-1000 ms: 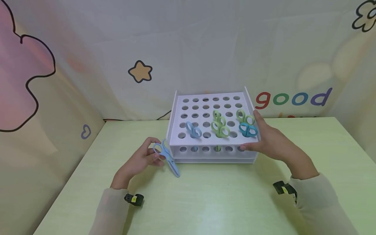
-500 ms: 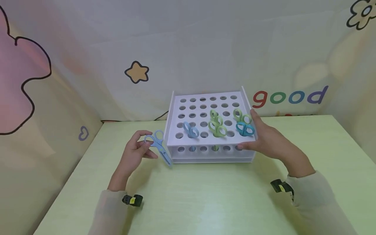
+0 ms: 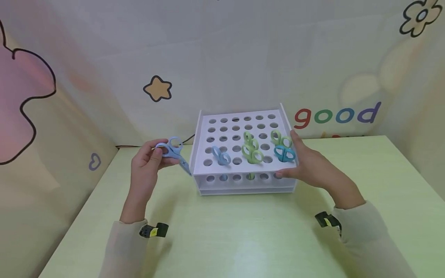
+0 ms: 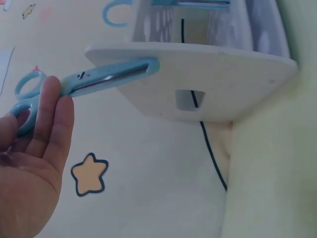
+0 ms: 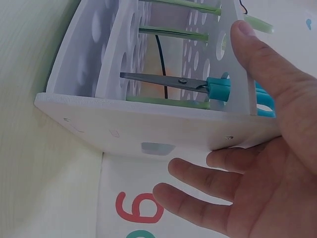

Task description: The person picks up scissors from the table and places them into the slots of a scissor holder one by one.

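My left hand (image 3: 146,166) pinches light blue scissors (image 3: 175,153) near their finger loops, left of a white rack (image 3: 236,170). In the left wrist view the scissors (image 4: 106,80) slant with the blades toward the rack's side panel (image 4: 143,94); the tip is close to it, contact unclear. My right hand (image 3: 311,166) holds the rack's right side, thumb on the top plate's front edge. Light blue scissors (image 3: 221,157), green scissors (image 3: 252,157) and teal scissors (image 3: 284,157) stand handles-up in its holes. The right wrist view shows the teal scissors (image 5: 218,89) through both perforated plates.
The rack stands on a pale green table (image 3: 222,231) near the back wall. A dark cable (image 3: 130,146) runs behind it. Several of the rack's holes hold no scissors. Printed cloth walls with a star (image 3: 158,88) enclose the table on the sides.
My left hand has risen and moved left and back with the light blue scissors, away from the rack's front left corner. My right hand stays on the rack.
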{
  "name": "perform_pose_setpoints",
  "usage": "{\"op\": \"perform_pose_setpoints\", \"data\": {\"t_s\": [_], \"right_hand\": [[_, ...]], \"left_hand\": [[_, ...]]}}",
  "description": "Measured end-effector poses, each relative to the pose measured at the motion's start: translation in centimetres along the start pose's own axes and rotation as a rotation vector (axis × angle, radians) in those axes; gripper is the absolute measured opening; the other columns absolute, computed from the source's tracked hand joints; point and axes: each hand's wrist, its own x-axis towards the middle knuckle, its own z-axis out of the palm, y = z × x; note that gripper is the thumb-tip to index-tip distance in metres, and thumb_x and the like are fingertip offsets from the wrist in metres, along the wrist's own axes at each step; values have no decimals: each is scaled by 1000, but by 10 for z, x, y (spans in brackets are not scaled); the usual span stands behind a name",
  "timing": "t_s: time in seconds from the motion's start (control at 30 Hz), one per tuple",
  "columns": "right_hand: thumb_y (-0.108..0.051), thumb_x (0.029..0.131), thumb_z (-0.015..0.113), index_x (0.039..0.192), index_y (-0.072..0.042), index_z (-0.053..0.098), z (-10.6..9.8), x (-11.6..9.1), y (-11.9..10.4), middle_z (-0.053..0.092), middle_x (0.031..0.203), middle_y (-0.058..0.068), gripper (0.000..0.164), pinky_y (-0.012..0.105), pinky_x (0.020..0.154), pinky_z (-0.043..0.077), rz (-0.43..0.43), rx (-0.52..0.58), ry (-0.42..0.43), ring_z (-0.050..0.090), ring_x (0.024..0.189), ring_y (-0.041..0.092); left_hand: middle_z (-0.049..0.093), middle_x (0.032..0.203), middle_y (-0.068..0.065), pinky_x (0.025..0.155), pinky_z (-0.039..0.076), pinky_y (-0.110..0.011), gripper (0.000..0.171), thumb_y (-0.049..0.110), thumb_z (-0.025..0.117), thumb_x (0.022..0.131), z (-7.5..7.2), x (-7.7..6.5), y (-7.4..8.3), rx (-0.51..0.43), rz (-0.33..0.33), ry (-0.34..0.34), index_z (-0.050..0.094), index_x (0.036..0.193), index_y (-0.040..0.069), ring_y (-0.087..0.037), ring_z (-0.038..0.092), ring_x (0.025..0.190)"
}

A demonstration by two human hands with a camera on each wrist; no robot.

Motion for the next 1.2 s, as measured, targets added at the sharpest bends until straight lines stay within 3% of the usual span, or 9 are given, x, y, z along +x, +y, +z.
{"op": "perform_pose_setpoints", "data": {"t_s": [0.27,0.73,1.2], "right_hand": [[-55,76,84,161,-15,-14,1,0,2,50,132,20,136,53,96,45,-12,4,4,51,110,35],[-63,72,82,161,-14,-13,0,0,3,47,137,22,140,55,98,44,-1,8,2,49,113,37],[-61,74,83,161,-15,-15,1,-1,3,44,141,23,138,58,101,40,4,-2,2,48,114,37]], "left_hand": [[73,105,-11,83,55,-35,26,7,48,107,13,13,11,15,95,49,57,120,-14,-16,73,77],[67,94,-9,78,56,-33,25,6,51,106,25,21,22,-12,120,171,56,115,-17,-15,72,74],[64,96,-10,79,56,-32,23,9,52,106,37,28,27,-66,163,216,60,109,-12,-15,70,72]]}}
